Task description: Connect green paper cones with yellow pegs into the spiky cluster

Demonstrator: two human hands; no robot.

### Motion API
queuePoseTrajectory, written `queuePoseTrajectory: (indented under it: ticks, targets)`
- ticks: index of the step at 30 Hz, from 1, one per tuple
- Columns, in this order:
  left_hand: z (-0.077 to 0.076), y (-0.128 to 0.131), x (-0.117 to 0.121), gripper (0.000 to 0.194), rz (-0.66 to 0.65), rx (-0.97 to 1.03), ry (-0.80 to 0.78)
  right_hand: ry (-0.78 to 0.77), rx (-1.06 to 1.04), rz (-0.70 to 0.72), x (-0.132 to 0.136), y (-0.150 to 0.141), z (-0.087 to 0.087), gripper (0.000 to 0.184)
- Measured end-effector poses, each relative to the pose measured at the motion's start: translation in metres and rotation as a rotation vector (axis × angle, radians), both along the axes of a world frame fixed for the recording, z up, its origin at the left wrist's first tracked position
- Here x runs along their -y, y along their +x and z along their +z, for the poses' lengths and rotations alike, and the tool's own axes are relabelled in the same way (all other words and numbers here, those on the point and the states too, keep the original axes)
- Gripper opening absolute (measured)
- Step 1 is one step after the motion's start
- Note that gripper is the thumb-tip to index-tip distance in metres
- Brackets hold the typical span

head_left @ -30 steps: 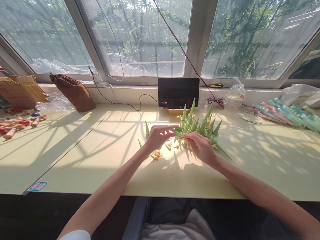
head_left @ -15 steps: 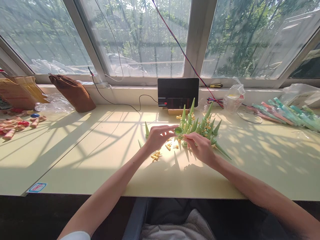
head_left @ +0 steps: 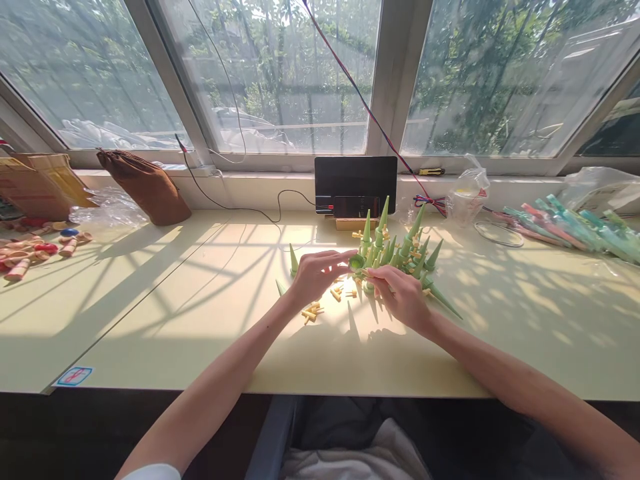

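My left hand (head_left: 317,275) is closed on a green cone-shaped piece (head_left: 357,262), its round hollow end turned towards me. From the other side my right hand (head_left: 403,293) pinches a small yellow peg (head_left: 369,272) against that piece; the fingers partly hide the peg. Behind both hands stands a cluster of green spiked cones (head_left: 414,230) with yellow pegs sticking out of several. Loose yellow pegs (head_left: 311,312) lie in small heaps below my left hand. A single green cone (head_left: 293,259) stands upright left of my left wrist.
A dark tablet (head_left: 356,175) leans on a stand by the window. At left are a brown drawstring bag (head_left: 150,190) and red and wooden pieces (head_left: 37,250). At right lie a plastic bag (head_left: 469,193) and pink and teal wrapped pieces (head_left: 575,227). Cables trail along the sill.
The green piece's hollow end has tilted very slightly between my fingers. Both hands stay in nearly the same place.
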State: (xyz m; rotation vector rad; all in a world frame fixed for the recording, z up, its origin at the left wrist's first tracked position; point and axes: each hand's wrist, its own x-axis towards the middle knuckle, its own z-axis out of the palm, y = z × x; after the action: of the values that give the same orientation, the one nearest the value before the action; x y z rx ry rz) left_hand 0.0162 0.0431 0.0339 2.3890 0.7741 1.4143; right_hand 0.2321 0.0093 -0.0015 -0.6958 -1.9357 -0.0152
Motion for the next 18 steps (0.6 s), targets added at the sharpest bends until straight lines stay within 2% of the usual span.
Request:
queuePoseTrajectory:
  ticks: [10,18]
  targets:
    - [-0.0018,0.0017,0.0009,0.026,-0.016,0.033,-0.001,-0.063,-0.026,-0.002,0.0005,-0.0004,-0.0002,0.012]
    - [-0.0036,0.0032,0.0016,0.026,-0.057,0.075,0.016,-0.188,-0.061,-0.006,0.0045,-0.0024,0.0019,0.015]
